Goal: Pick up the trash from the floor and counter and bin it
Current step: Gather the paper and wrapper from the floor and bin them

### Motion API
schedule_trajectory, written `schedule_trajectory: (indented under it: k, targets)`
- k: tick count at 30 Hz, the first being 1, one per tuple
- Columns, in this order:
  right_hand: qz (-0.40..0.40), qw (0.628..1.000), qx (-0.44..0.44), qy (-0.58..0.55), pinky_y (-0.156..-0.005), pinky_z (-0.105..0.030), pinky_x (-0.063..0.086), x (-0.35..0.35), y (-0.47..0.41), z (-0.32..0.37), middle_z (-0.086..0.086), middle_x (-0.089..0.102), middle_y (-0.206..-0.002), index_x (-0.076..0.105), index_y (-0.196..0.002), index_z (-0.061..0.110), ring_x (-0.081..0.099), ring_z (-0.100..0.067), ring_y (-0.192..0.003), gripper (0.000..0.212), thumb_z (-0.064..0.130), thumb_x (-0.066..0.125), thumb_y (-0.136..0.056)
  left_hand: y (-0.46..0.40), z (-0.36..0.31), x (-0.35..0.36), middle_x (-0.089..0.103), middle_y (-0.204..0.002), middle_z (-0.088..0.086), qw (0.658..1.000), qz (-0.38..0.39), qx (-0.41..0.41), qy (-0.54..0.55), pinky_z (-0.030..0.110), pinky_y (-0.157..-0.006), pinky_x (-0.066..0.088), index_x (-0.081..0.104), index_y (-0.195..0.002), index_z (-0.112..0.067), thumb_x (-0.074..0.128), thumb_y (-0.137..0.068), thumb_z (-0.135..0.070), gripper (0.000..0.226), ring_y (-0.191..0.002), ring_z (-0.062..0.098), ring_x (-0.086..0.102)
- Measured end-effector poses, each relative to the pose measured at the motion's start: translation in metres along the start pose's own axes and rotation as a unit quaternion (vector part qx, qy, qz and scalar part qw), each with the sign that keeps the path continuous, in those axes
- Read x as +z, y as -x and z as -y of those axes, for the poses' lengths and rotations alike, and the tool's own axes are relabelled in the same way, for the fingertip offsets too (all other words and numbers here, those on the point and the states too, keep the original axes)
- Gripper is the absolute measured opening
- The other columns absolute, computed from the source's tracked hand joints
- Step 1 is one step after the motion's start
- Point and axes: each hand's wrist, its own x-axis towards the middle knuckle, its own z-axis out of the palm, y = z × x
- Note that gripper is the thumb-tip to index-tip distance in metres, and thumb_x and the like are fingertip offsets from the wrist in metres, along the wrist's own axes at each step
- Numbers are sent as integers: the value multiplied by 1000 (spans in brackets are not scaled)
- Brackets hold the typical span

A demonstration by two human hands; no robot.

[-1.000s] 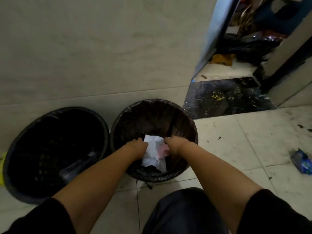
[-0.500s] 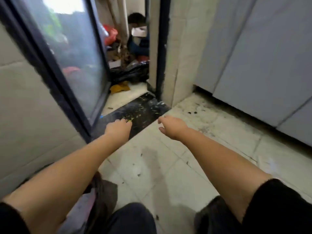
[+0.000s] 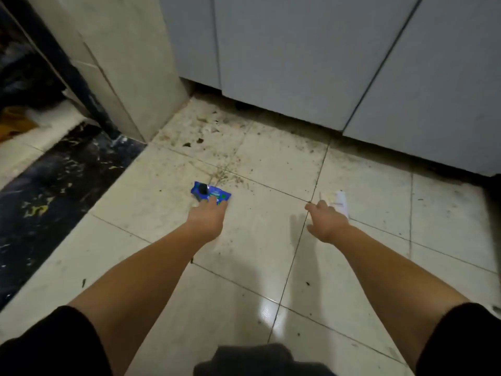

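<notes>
A crumpled blue wrapper [image 3: 207, 191] lies on the pale tiled floor. My left hand [image 3: 207, 217] reaches down to it, fingertips touching its near edge, not closed around it. A piece of white paper [image 3: 341, 201] lies on the floor further right. My right hand [image 3: 326, 221] hovers just in front of it, fingers spread, thumb pointing left, holding nothing. The bins are out of view.
Grey cabinet doors [image 3: 298, 55] run along the back. A tiled pillar [image 3: 130, 63] stands at the left, with a dark doorway and black threshold strip [image 3: 54, 185] beyond it. Dirt specks [image 3: 200, 139] litter the floor near the corner. My knee [image 3: 257, 359] is at the bottom.
My hands left the white paper in the bin and the view swung right from the bins, past the doorway, to the cabinets. Both hands now reach down to trash on the floor.
</notes>
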Motion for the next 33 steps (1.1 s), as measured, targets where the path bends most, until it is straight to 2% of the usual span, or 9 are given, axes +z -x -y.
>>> schedule_trajectory:
  k: [6, 9, 11, 14, 16, 20, 24, 27, 33]
  targets:
    - [11, 995, 82, -49, -102, -47, 41, 23, -79, -62, -10, 9, -157, 19, -147, 32, 28, -37, -137, 69, 32, 57, -90, -93, 15, 17, -1, -161, 11, 996, 6, -68, -51, 58, -114, 23, 7, -151, -31, 50, -93, -16, 74, -149, 33, -2]
    - [33, 992, 90, -77, -101, -47, 41, 39, -106, -75, -12, 18, -150, 30, -141, 33, 31, -41, -130, 61, 26, 58, -87, -120, 33, 24, -18, -161, 6, 992, 38, -108, -48, 64, -112, 22, -3, -149, -42, 53, -94, -19, 82, -148, 35, -13]
    - [17, 992, 89, -84, -98, -47, 42, 48, -117, -79, -13, 26, -142, 37, -135, 32, 30, -42, -125, 55, 15, 54, -86, -130, 44, 30, -12, -161, 8, 991, 70, -106, -36, 61, -111, 31, 2, -149, -42, 55, -92, -17, 82, -148, 38, -1]
    - [-9, 993, 82, -88, -96, -48, 43, 53, -128, -83, -16, 29, -139, 40, -132, 25, 30, -42, -123, 51, 1, 45, -87, -132, 44, 37, 19, -151, 16, 993, 90, -58, -41, 49, -104, 44, 21, -148, -29, 58, -90, -21, 70, -133, 40, 34]
    - [-18, 994, 72, -85, -96, -48, 43, 56, -133, -84, -18, 31, -138, 40, -131, 19, 32, -43, -124, 49, -4, 38, -89, -129, 35, 42, 31, -143, 15, 995, 84, -37, -33, 44, -100, 46, 33, -142, -22, 65, -86, -26, 64, -125, 36, 42]
    - [-28, 998, 40, -45, -94, -44, 47, 61, -136, -79, -21, 41, -138, 41, -130, 5, 46, -39, -119, 37, 1, 38, -93, -116, 18, 54, 46, -131, 10, 996, 87, -25, -11, 40, -96, 49, 44, -132, -21, 71, -82, -28, 57, -117, 29, 50]
    - [-29, 1000, -1, -9, -95, -38, 47, 57, -132, -55, -20, 49, -129, 49, -123, 0, 52, -35, -116, 36, -6, 41, -89, -101, 16, 49, 49, -124, 12, 997, 65, -24, 17, 40, -91, 51, 46, -126, -17, 64, -86, -21, 44, -109, 31, 56]
    - [-66, 996, -59, -15, -83, -37, 48, 42, -124, -8, -17, 53, -119, 55, -112, 1, 52, -32, -108, 29, -8, 42, -87, -81, 30, 32, 50, -118, 13, 998, 38, -37, 44, 39, -83, 49, 48, -120, -15, 67, -82, -17, 42, -102, 32, 57]
    - [-132, 968, -208, -58, -71, -38, 48, -20, -90, 124, -14, 51, -116, 55, -106, 4, 50, -34, -104, 27, -6, 41, -85, -5, 96, -13, 52, -113, 14, 990, -65, -81, 96, 37, -74, 44, 51, -115, -13, 66, -81, -15, 37, -98, 32, 57]
